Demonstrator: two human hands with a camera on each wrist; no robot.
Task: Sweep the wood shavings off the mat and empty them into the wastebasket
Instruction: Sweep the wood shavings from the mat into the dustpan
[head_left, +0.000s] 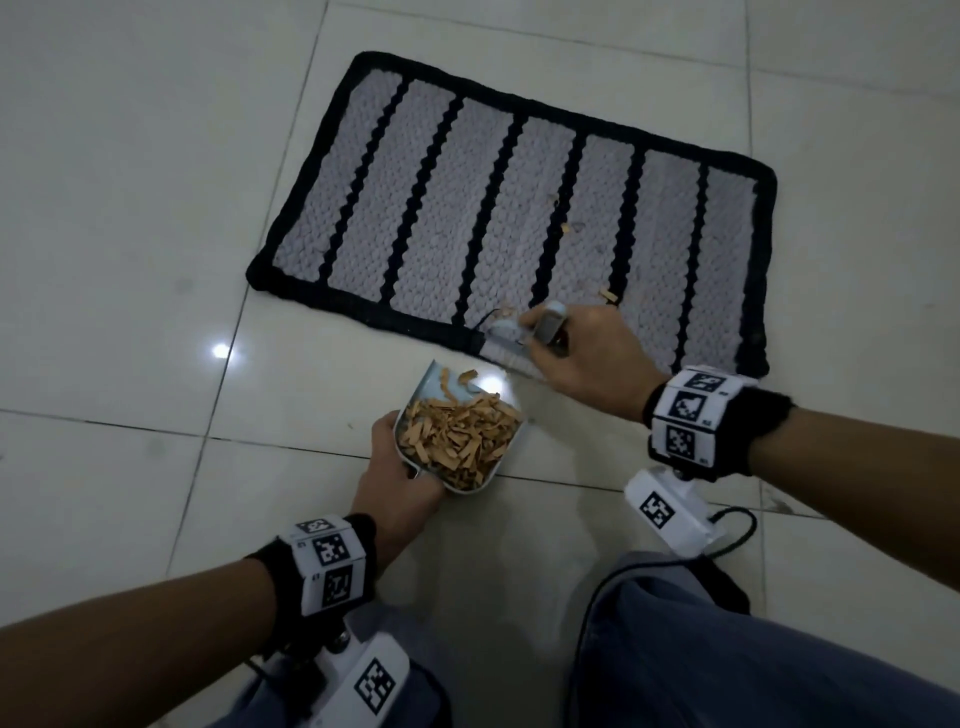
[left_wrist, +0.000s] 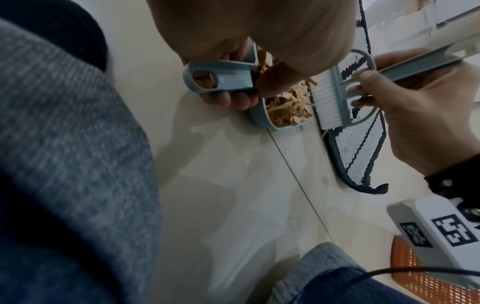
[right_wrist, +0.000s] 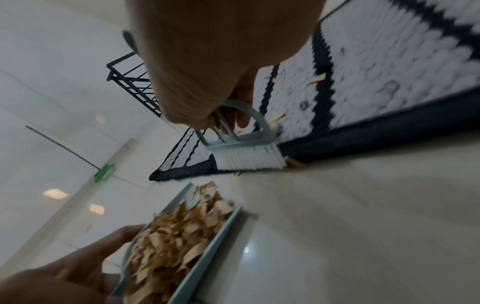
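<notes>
A grey mat with black stripes and a black border lies on the tiled floor. My left hand grips the handle of a pale blue dustpan, which is held just in front of the mat's near edge. It is heaped with tan wood shavings. My right hand grips a small blue brush. Its white bristles sit on the mat's near border. A few loose shavings lie on the mat beside the brush, and some lie at the border.
An orange mesh basket shows low on the right in the left wrist view, behind my right wrist. A black wire rack stands beyond the mat's far end. My knees are close below the hands. Bare tiles surround the mat.
</notes>
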